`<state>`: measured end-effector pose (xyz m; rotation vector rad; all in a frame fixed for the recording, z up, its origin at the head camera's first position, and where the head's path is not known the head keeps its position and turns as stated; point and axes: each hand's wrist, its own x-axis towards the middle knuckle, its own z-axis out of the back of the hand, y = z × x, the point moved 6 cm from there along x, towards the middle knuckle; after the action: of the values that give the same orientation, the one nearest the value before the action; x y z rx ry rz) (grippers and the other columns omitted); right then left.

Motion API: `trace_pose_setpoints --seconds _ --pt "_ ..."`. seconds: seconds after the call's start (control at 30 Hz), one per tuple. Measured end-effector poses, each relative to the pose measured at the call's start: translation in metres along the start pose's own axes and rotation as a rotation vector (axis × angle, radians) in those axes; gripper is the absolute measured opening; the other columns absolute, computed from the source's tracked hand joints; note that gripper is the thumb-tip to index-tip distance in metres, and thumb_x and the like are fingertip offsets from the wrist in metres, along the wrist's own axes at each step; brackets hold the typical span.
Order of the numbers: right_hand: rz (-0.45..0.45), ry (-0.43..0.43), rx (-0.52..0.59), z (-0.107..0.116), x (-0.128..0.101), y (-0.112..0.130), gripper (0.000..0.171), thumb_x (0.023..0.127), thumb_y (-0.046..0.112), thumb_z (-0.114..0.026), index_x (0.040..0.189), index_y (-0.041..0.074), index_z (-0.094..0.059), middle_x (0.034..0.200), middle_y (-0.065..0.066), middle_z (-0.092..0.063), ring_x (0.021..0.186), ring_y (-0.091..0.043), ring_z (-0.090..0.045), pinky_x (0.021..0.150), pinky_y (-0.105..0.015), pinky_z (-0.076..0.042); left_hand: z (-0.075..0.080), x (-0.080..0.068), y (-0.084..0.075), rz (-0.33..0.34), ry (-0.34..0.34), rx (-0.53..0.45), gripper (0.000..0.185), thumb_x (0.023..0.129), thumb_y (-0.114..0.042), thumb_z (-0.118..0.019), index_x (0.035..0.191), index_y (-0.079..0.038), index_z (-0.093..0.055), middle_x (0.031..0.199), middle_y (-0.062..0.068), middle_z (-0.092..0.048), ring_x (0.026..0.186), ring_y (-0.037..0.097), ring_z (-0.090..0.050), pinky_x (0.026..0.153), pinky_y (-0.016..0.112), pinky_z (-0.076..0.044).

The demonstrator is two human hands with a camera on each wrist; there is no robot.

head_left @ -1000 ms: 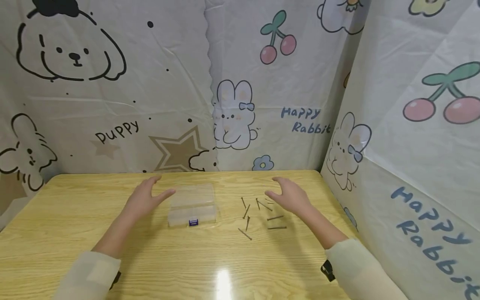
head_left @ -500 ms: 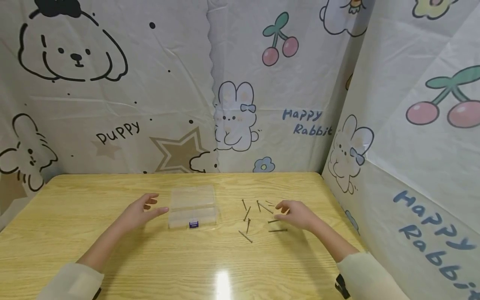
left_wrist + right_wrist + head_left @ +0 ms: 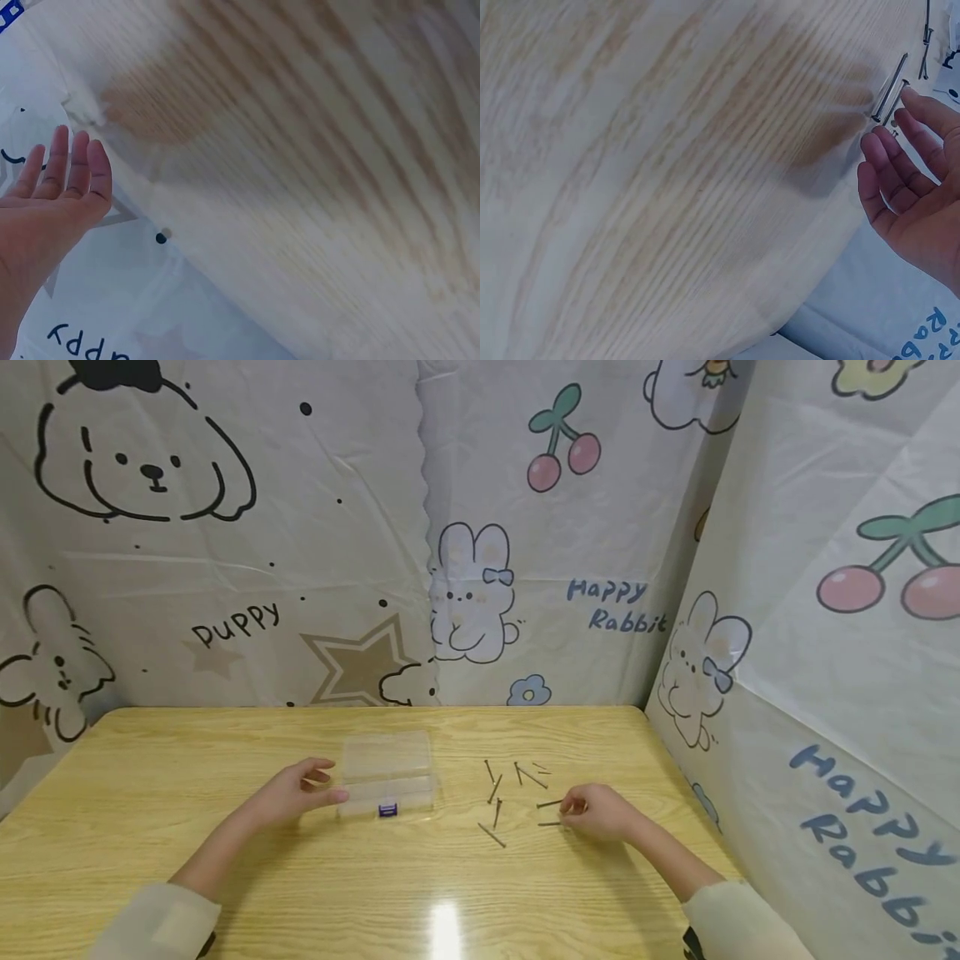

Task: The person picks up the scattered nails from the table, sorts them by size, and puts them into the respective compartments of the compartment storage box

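A clear plastic box [image 3: 386, 756] with a blue latch [image 3: 387, 810] at its front lies on the table, left of the nails. My left hand [image 3: 292, 795] is at the box's left side, thumb tip by its front left corner; in the left wrist view its fingers [image 3: 79, 165] are extended. Two nails [image 3: 550, 804] lie roughly parallel at the right of the scatter, their right ends partly hidden by my right hand [image 3: 600, 814]. In the right wrist view the right fingers [image 3: 889, 169] are loosely bent, the thumb apart from them beside the nails [image 3: 889, 86].
Several other nails [image 3: 492, 835] lie scattered between the box and my right hand, with two smaller ones [image 3: 542, 768] toward the back. A printed cloth [image 3: 360, 568] rises behind the wooden table [image 3: 360, 893], and another cloth wall stands along its right side.
My right hand has come down and toward me, lowering from behind the nails to the two right-hand ones. My left hand has lowered beside the box. Box and nails stay in place.
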<state>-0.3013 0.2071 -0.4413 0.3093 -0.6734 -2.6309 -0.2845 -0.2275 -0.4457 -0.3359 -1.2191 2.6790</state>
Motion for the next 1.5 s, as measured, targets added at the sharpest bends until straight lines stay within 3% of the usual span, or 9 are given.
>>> trace_pose_setpoints --seconds 0.33,0.9,1.5 --pt "0.025 -0.002 -0.009 -0.003 -0.001 -0.008 0.007 0.083 0.019 -0.07 0.083 0.012 -0.067 0.077 0.006 -0.062 0.071 -0.006 -0.052 0.066 -0.024 -0.044 -0.001 0.007 0.003 0.0 0.005 -0.037 0.076 0.085 -0.042 -0.066 0.14 0.001 -0.036 0.126 0.023 -0.053 0.108 0.03 -0.054 0.086 0.042 -0.048" --pt "0.049 0.011 0.011 -0.008 0.001 -0.009 0.004 0.085 0.013 -0.066 0.083 0.01 -0.067 0.074 0.005 -0.06 0.067 -0.005 -0.048 0.061 -0.022 -0.041 -0.011 0.01 0.002 -0.018 0.062 -0.02 0.073 0.084 -0.039 -0.068 0.138 0.002 -0.041 0.128 0.027 -0.051 0.116 0.041 -0.05 0.095 0.051 -0.043" --pt "0.035 -0.015 0.077 -0.006 0.003 -0.002 0.008 0.089 0.014 -0.062 0.086 0.008 -0.067 0.077 0.002 -0.058 0.067 -0.008 -0.046 0.058 -0.022 -0.04 -0.014 0.016 0.002 0.011 0.066 -0.041 0.076 0.079 -0.036 -0.074 0.136 0.001 -0.04 0.125 0.024 -0.049 0.109 0.035 -0.05 0.089 0.046 -0.044"
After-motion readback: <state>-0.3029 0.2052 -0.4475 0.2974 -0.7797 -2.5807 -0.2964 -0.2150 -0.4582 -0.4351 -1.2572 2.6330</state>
